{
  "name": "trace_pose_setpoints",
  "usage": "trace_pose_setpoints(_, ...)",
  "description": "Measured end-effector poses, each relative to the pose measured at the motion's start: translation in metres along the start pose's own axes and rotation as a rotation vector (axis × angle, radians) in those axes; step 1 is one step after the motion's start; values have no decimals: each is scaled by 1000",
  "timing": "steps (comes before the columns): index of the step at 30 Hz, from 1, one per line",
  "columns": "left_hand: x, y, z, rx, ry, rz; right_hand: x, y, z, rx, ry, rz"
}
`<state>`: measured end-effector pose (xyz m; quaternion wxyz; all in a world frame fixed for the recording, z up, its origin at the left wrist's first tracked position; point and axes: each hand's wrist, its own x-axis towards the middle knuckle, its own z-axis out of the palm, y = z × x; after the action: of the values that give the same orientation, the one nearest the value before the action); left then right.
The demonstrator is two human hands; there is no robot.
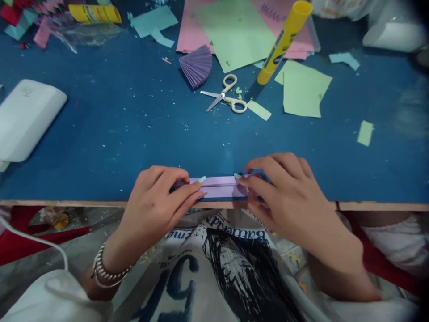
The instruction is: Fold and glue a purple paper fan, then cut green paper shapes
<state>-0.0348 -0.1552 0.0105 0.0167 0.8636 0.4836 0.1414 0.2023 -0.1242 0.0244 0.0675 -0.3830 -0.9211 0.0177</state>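
Observation:
A narrow folded strip of lilac paper (pixel 221 191) lies along the near edge of the blue table, with a lengthwise crease showing. My left hand (pixel 164 194) grips its left end, thumb and fingers pressed on the paper. At the other end, the fingers of my right hand (pixel 279 185) are closed on the strip, its thumb near the table edge. Both ends are partly hidden under my fingers. Farther back lies a purple pleated paper fan (pixel 197 67). Beside it rest scissors (pixel 224 95) with cream handles, their blades apart.
A yellow glue stick (pixel 281 44) stands upright near green paper sheets (pixel 237 31) and a cut green piece (pixel 303 89). Another glue stick (pixel 95 14) lies at the back left among paper scraps. A white power bank (pixel 30 118) sits at the left, a plastic bag (pixel 395 27) at the back right.

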Motion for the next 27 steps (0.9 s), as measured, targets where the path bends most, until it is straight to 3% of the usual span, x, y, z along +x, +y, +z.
trace_pose_setpoints(6, 16, 7, 7, -84, 60, -183, 4, 0, 1, 140, -34, 93)
trace_pose_setpoints(15, 17, 1, 15, -194, 58, -166, -1, 0, 10, 283, 20, 124)
trace_pose_setpoints(22, 13, 7, 10, -72, -10, -99, -1, -1, 8, 274, -37, 149)
trace_pose_setpoints(27, 10, 17, 5, -62, 9, -115, -3, -6, 5, 305, -56, 156)
